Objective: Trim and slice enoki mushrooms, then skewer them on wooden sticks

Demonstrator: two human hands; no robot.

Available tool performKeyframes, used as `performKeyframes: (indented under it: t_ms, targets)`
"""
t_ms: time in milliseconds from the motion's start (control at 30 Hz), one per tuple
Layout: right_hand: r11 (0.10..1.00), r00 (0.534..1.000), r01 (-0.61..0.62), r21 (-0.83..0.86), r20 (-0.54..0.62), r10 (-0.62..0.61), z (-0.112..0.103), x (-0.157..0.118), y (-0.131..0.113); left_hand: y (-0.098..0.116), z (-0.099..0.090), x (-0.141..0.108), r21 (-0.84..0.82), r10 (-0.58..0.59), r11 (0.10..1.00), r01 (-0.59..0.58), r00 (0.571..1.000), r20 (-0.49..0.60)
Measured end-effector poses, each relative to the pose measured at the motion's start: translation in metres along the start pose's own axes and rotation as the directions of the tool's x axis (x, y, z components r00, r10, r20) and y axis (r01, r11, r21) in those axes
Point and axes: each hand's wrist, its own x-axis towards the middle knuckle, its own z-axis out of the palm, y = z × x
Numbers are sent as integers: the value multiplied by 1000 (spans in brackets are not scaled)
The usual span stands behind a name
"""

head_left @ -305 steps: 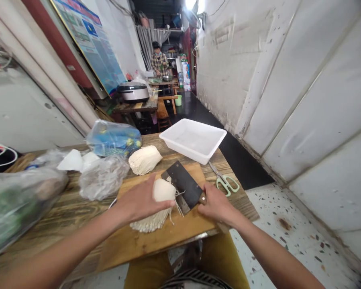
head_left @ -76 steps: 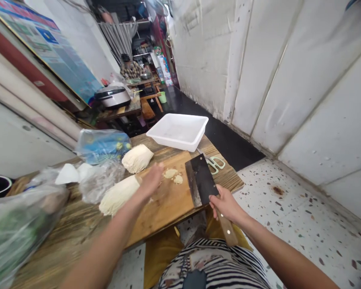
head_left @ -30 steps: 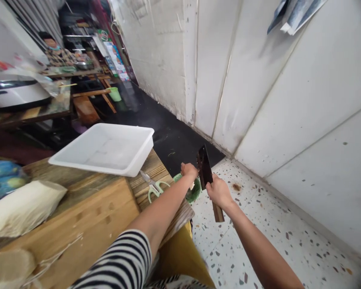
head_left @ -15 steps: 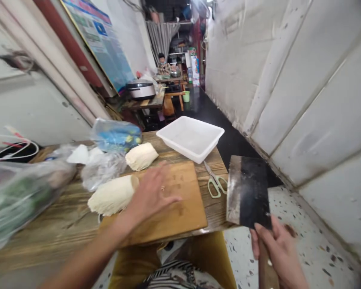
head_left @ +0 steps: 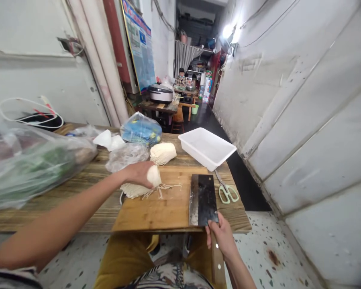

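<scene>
My left hand (head_left: 139,174) is closed over a bundle of enoki mushrooms (head_left: 153,176) lying on the left part of a wooden cutting board (head_left: 151,212). Loose thin strands spread from the bundle onto the board. A second enoki bundle (head_left: 164,153) rests just behind it, apart from my hand. My right hand (head_left: 221,235) grips the wooden handle of a cleaver (head_left: 207,198). Its broad dark blade lies flat-side up over the board's right edge, with the cutting edge facing left. Whether the blade touches the board I cannot tell.
Green-handled scissors (head_left: 227,192) lie right of the board, below a white plastic tray (head_left: 206,148). Plastic bags (head_left: 141,128) and a large bag of greens (head_left: 41,164) crowd the left side. Farther back, a person (head_left: 181,78) sits behind a table.
My left hand has gone from flat over the board to holding the front enoki bundle. The cleaver has come left, from beyond the table edge to over the board. The view has shifted.
</scene>
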Motion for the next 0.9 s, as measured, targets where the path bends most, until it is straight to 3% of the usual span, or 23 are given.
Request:
performKeyframes:
  t_ms: [200,267,400,500,567,667,800,900]
  targets:
    - [999,999,-42,12,-2,42,-6,5,-7,-24,1,-24,-134,-88,989,63,979,-184]
    - [997,998,-66,29,10,66,-6,6,-10,-33,-3,-43,-200,-186,971,131,939,-288]
    - [995,995,-95,34,13,95,-4,5,-13,-42,-24,-88,-321,-382,912,255,815,-436]
    - [994,995,-99,38,9,99,-4,3,-15,-45,-43,-110,-216,-367,930,298,766,-527]
    - [994,995,-97,43,14,96,-3,2,-15,-46,-49,-112,-48,-247,963,266,792,-559]
    - [995,996,-89,43,23,88,-2,1,-16,-39,-42,-98,189,-51,968,166,866,-498]
    - [996,998,-69,48,18,68,-2,1,-14,-3,-16,-61,290,-12,951,110,947,-322]
    - [996,997,-69,63,23,68,-4,3,-11,36,1,-30,305,-6,949,80,972,-235]
